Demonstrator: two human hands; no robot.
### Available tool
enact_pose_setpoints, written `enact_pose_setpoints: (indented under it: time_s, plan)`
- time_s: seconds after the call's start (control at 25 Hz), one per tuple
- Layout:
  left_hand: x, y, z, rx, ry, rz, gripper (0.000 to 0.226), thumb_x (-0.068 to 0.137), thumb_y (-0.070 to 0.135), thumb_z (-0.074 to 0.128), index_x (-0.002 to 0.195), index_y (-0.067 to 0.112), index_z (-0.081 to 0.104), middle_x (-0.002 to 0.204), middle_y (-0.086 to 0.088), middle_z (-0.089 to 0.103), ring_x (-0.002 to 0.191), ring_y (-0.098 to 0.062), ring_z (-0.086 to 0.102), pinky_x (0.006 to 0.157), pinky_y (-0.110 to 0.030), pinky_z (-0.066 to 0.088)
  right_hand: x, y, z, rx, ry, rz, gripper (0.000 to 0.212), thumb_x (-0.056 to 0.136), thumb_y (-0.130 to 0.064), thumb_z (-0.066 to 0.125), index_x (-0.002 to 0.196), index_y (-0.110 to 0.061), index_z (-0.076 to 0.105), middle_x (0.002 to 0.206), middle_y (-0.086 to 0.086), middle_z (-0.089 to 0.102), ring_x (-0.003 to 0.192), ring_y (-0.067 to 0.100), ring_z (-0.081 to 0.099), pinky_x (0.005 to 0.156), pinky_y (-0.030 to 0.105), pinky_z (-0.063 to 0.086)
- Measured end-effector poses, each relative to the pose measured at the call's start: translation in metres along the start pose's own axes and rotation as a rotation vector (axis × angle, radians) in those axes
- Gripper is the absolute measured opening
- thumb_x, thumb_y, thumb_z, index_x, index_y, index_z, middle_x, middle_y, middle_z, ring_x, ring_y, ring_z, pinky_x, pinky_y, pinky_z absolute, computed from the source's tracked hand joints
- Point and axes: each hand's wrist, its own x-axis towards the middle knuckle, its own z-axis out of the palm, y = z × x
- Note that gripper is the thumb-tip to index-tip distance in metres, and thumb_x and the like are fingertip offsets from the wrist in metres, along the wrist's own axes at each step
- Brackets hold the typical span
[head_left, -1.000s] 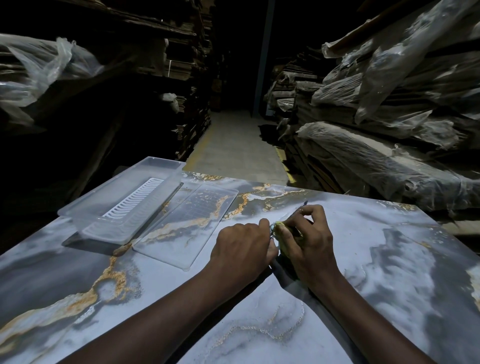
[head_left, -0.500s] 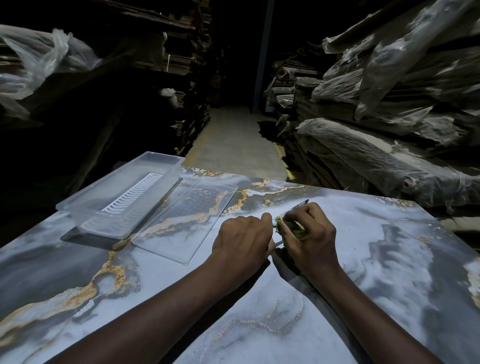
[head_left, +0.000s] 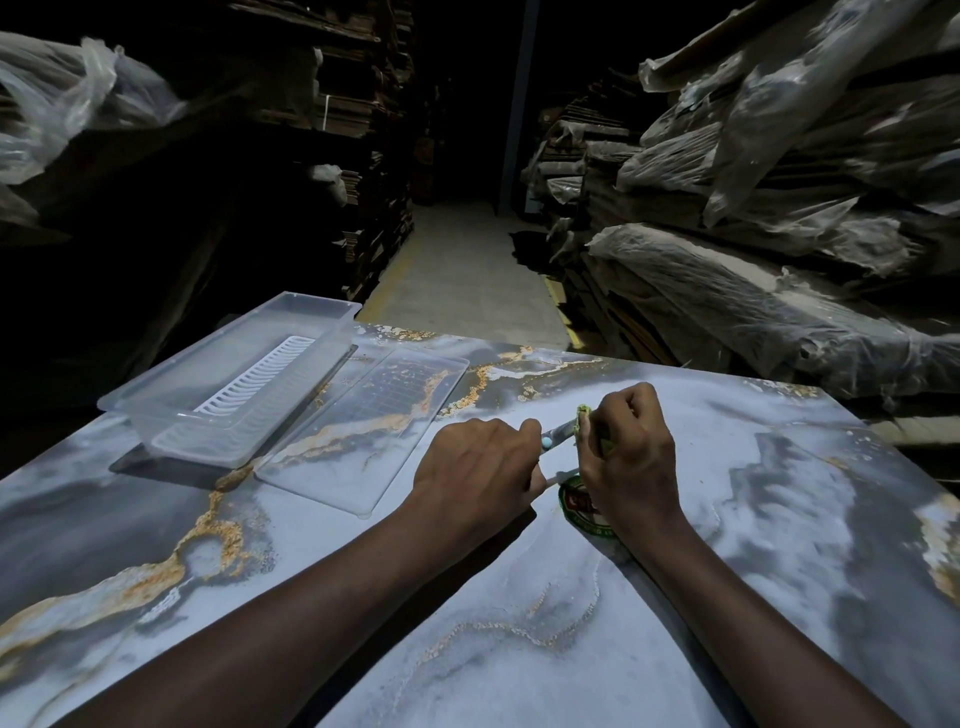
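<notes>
My left hand (head_left: 478, 467) grips a slim tool (head_left: 557, 432) with a light blue spot on it, its metal tip pointing right. My right hand (head_left: 631, 452) pinches a small green piece (head_left: 583, 415) against that tip, fingers curled round it. Under my right hand a round green tin (head_left: 579, 506) with a red label lies on the marble-patterned table (head_left: 779, 519), partly hidden by the wrist. Which kind of tool it is I cannot tell.
A clear plastic box (head_left: 228, 395) with a white ribbed insert (head_left: 260, 382) stands at the table's far left. Its flat clear lid (head_left: 374, 436) lies beside it. Plastic-wrapped stacks (head_left: 753, 260) line the right of an aisle, dark shelves the left.
My hands have drawn slightly apart, uncovering the tool's blue spot and the green tin beneath. My right hand rose with the green piece; the long thin tip above it is gone from sight.
</notes>
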Motion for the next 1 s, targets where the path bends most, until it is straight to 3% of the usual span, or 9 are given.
enact_pose_setpoints:
  time_s: [0.12, 0.28, 0.4, 0.52, 0.8, 1.0]
  plan:
    - [0.001, -0.002, 0.002, 0.004, -0.023, -0.015, 0.022, 0.092, 0.037, 0.038, 0.083, 0.017, 0.035, 0.065, -0.002, 0.048, 0.055, -0.024, 0.040, 0.044, -0.028, 0.016, 0.001, 0.006, 0.003, -0.079, 0.021, 0.110, 0.018, 0.085, -0.005, 0.064, 0.078, -0.005, 0.048, 0.086, 0.014, 0.046, 0.057, 0.029, 0.047, 0.048, 0.031, 0.039]
    - [0.000, -0.002, 0.000, -0.013, -0.049, -0.029, 0.021, 0.094, 0.038, 0.035, 0.087, 0.019, 0.039, 0.068, 0.000, 0.050, 0.056, -0.020, 0.040, 0.044, -0.027, 0.017, 0.005, 0.014, -0.004, 0.013, 0.131, 0.253, 0.019, 0.084, -0.002, 0.066, 0.076, -0.005, 0.049, 0.084, 0.007, 0.044, 0.061, 0.017, 0.041, 0.056, 0.024, 0.030]
    - [0.000, -0.001, -0.002, 0.011, -0.052, -0.029, 0.023, 0.094, 0.040, 0.035, 0.088, 0.018, 0.040, 0.066, 0.001, 0.045, 0.056, -0.021, 0.039, 0.044, -0.028, 0.015, 0.002, 0.009, -0.007, 0.075, 0.083, 0.083, 0.020, 0.084, -0.003, 0.068, 0.074, -0.004, 0.050, 0.081, 0.009, 0.046, 0.062, 0.016, 0.042, 0.052, 0.027, 0.037]
    - [-0.001, -0.003, -0.002, 0.005, -0.057, -0.010, 0.024, 0.093, 0.041, 0.035, 0.089, 0.019, 0.041, 0.066, 0.000, 0.047, 0.055, -0.022, 0.040, 0.044, -0.027, 0.019, 0.002, 0.006, -0.004, 0.021, 0.000, -0.039, 0.018, 0.086, -0.007, 0.064, 0.077, -0.003, 0.050, 0.082, 0.013, 0.048, 0.060, 0.026, 0.048, 0.047, 0.034, 0.043]
    - [0.000, -0.006, -0.001, -0.050, -0.098, -0.006, 0.027, 0.094, 0.046, 0.034, 0.087, 0.021, 0.041, 0.071, 0.000, 0.055, 0.058, -0.018, 0.044, 0.051, -0.027, 0.030, 0.005, 0.017, -0.001, -0.066, 0.050, 0.304, 0.015, 0.089, -0.009, 0.061, 0.082, -0.006, 0.048, 0.090, 0.012, 0.046, 0.063, 0.027, 0.049, 0.055, 0.030, 0.035]
    - [0.002, -0.007, 0.002, -0.391, -0.100, -0.273, 0.024, 0.091, 0.040, 0.042, 0.079, 0.020, 0.044, 0.071, 0.001, 0.055, 0.069, -0.022, 0.053, 0.057, -0.030, 0.035, 0.005, 0.017, -0.004, -0.035, -0.003, 0.364, 0.020, 0.088, -0.014, 0.064, 0.081, -0.010, 0.046, 0.090, 0.006, 0.045, 0.063, 0.021, 0.046, 0.057, 0.031, 0.038]
